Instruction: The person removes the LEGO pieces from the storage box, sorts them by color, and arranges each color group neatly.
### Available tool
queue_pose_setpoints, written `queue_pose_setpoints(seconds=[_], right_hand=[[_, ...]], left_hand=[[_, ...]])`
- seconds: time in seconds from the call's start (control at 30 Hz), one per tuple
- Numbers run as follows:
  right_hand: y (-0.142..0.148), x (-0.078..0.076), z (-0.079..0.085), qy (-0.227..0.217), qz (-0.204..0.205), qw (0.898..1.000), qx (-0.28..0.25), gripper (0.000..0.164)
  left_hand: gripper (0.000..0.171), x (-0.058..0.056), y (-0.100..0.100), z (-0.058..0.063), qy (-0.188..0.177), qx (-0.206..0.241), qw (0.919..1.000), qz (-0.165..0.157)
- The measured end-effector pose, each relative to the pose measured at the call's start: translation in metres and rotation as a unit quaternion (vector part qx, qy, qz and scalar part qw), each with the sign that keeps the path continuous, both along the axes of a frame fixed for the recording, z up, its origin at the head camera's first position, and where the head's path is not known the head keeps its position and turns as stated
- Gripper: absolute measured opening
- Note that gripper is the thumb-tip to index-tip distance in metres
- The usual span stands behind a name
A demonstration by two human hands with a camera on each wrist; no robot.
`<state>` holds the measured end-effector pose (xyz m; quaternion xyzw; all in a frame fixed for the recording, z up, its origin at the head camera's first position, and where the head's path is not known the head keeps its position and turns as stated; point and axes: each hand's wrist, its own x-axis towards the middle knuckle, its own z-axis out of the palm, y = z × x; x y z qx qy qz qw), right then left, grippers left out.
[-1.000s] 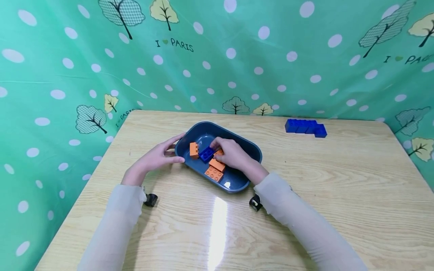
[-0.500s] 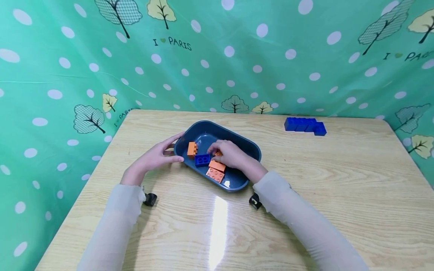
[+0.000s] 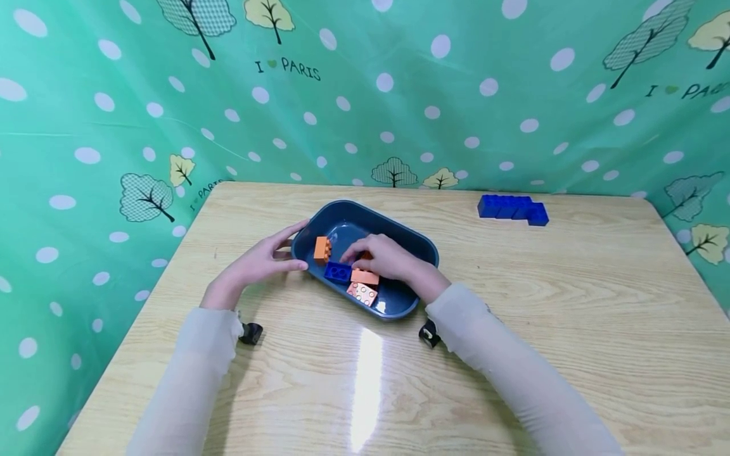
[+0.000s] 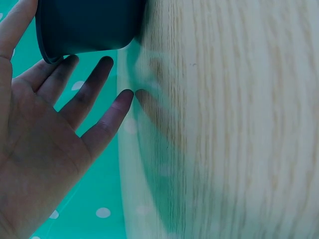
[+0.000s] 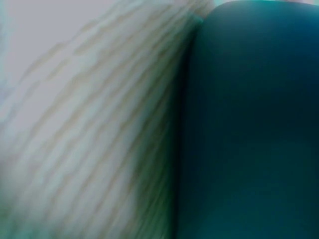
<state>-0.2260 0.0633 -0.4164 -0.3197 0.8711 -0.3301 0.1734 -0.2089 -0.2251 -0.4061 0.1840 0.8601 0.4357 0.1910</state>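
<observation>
A dark blue oblong bin (image 3: 393,221) holds several orange toy bricks (image 3: 322,249) and one blue toy brick (image 3: 338,272), which lies near the front wall. My left hand (image 3: 265,259) spans the bin's left end, thumb and index finger at its rim. In the left wrist view that hand's other fingers (image 4: 84,97) extend straight beneath the bin (image 4: 89,25). Reaching inside, my right hand (image 3: 384,256) has its fingertips just above the blue brick, a gap showing between thumb and index finger. An orange brick (image 3: 365,255) shows partly under this hand.
Several blue bricks (image 3: 504,207) stand in a row at the back of the wooden table (image 3: 570,304), to the right. A green patterned cloth (image 3: 342,82) hangs behind it. The right wrist view shows mostly the bin's outer wall (image 5: 249,124), blurred.
The blue brick has turned and slid left and toward the front inside the bin. My right fingertips have followed it leftward. The left hand stays at the bin's end.
</observation>
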Motion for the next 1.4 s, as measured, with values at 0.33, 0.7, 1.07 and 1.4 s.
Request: queue_pose_setpoints(seconds=[0.33,0.7,1.07,1.4], right_hand=[[-0.0030,0.0046,0.0018,-0.038,0.048,0.998,0.020,0.050],[-0.0027,0.0084,0.0032,-0.023,0.028,0.999,0.021,0.049],[-0.0001,0.0075,0.0023,0.010,0.011,0.997,-0.079,0.054],[-0.0009,0.0086,0.0066,-0.024,-0.022,0.987,-0.154,0.055]], left_hand=[[0.084,-0.0010,0.0013,0.0021,-0.006,-0.009,0.9999,0.002],[0.084,-0.0022,0.0006,0.0010,-0.010,-0.006,0.9999,0.000],[0.083,-0.0014,0.0014,0.0002,-0.005,-0.004,1.0000,-0.001],[0.082,0.0005,0.0014,0.0018,-0.008,-0.007,0.9999,0.002]])
